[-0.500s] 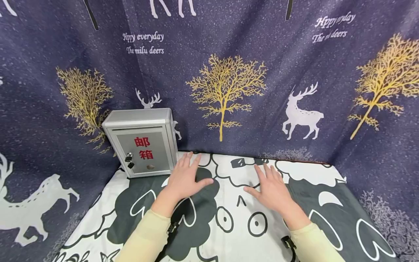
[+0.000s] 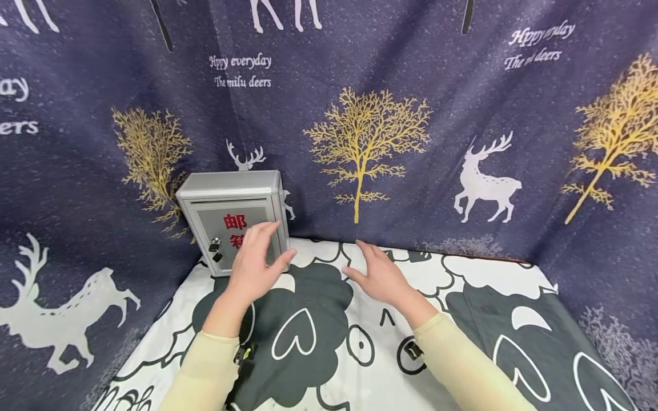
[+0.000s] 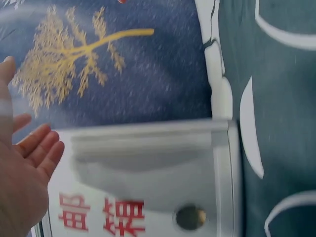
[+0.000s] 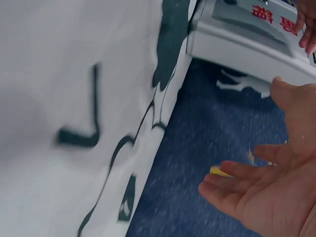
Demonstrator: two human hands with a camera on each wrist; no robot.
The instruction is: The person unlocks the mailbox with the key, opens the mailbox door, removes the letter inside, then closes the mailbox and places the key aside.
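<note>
A grey metal mailbox [image 2: 231, 182] with red characters on its door stands at the back left of the table. Its lock with a black key tag [image 2: 215, 249] sits on the door's left side. My left hand [image 2: 254, 265] is raised in front of the door, fingers extended and thumb spread, covering part of the lettering. To the right of the mailbox, my right hand [image 2: 379, 274] hovers over the cloth with its palm turned toward the left. Both hands hold nothing. In the right wrist view, the right hand [image 4: 266, 182] shows its relaxed fingers apart from the mailbox [image 4: 237, 42].
A black and white patterned cloth [image 2: 380, 371] covers the table. Behind it hangs a dark blue curtain [image 2: 319, 148] printed with deer and yellow trees, meeting the table's back edge and wrapping round the left and right sides.
Both hands have moved left. The left hand has gone from beside the mailbox to before its door, and the right has come closer to it. The head view has shifted slightly left.
</note>
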